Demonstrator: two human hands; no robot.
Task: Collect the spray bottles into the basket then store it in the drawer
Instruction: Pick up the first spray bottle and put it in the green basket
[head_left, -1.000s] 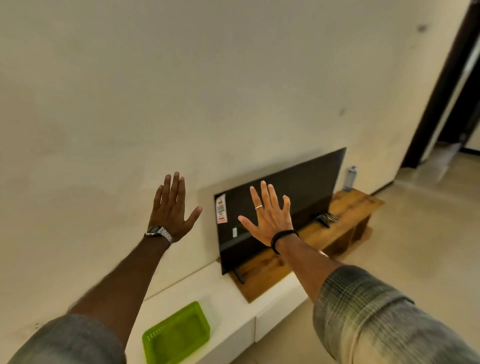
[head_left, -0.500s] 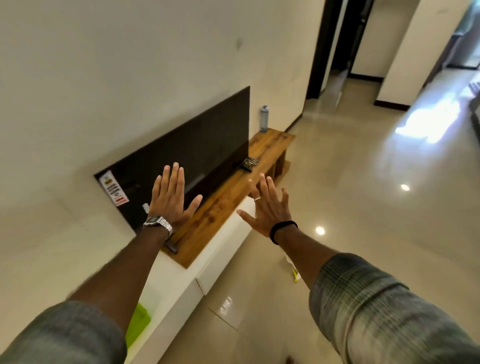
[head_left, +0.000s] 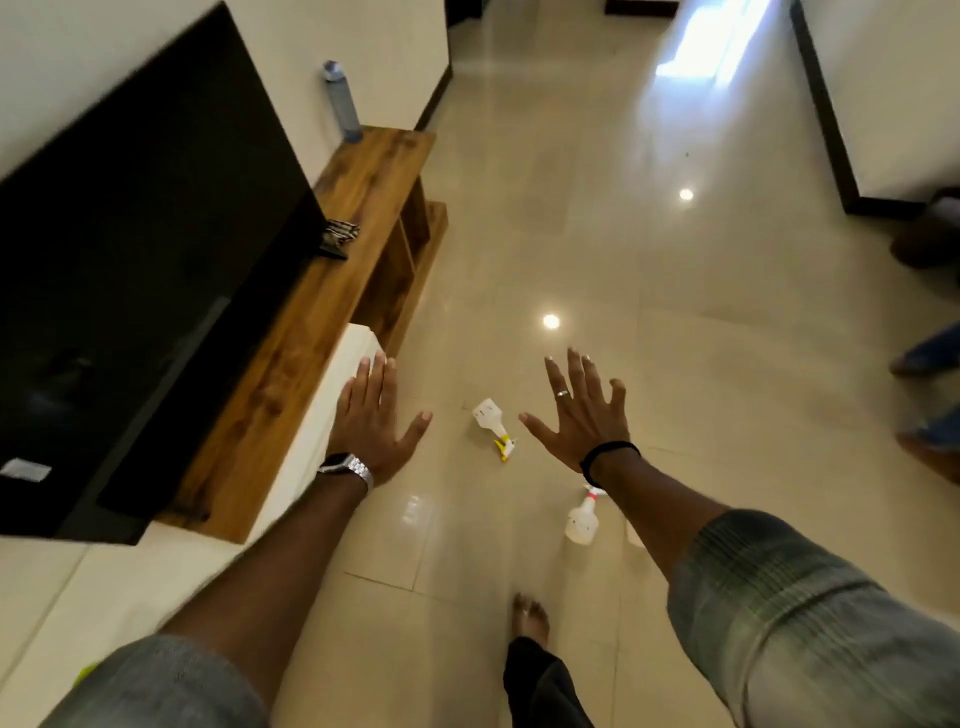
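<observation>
Both hands out flat, fingers spread, empty: left hand (head_left: 371, 421), right hand (head_left: 582, 415). Yellow-trigger spray bottle (head_left: 492, 425) on floor (head_left: 675, 312) btwn them at 12; red-trigger spray bottle (head_left: 583, 519) at 3, under right forearm. Crouch, grab by necks, w/ care.

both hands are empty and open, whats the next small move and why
Probably bend and reach the right hand down to the yellow-trigger spray bottle lying on the floor just beside it. The left hand is also empty; a red-trigger spray bottle waits nearby.
</observation>
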